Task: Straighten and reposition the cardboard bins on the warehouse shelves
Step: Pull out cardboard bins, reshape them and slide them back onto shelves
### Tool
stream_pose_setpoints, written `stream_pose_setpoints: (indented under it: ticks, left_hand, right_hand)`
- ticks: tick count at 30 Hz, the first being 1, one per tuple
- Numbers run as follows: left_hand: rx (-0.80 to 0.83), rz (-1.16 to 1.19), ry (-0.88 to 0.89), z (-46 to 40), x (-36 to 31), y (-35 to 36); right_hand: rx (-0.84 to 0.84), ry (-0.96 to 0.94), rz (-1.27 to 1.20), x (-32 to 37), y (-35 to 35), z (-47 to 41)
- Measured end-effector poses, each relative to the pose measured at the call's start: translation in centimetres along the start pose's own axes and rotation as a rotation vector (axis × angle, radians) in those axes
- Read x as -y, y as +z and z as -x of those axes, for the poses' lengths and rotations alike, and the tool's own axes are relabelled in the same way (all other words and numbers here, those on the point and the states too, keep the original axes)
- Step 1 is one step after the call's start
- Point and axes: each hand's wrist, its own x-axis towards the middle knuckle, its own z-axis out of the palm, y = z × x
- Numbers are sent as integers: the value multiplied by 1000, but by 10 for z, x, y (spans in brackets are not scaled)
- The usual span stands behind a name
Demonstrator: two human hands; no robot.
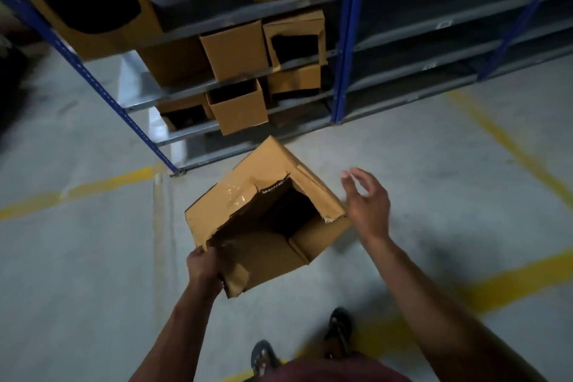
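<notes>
I see a wide stretch of grey concrete floor crossed by yellow painted lines, with open room on every side of me and the blue-framed steel shelving standing well ahead. Its grey shelves on the right sit bare, while the left bay carries several cardboard bins, one open-topped bin jutting past the shelf edge. Over the floor, apart from the shelving, I hold a torn cardboard bin tilted with its dark opening toward me; nothing shows inside. My left hand grips its ragged lower corner, fingers curled round the flap. My right hand hovers just beside the bin's right corner, fingers spread and relaxed, holding nothing.
</notes>
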Motion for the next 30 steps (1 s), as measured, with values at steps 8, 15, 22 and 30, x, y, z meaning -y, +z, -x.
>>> stream_pose_setpoints:
  ticks: [8,15,22,30]
  left_hand:
    - [107,182,-92,10,18,-36]
    - [331,378,-166,23,33,-32]
    - [575,-79,-269,22,23,-38]
    - [339,-251,550,12,-72,-49]
  right_hand:
    - [506,1190,-237,-111,49,129]
    - [395,1127,-772,-86,118,125]
    - [123,818,-645,-77,83,93]
    - [135,503,-148,-42,2,25]
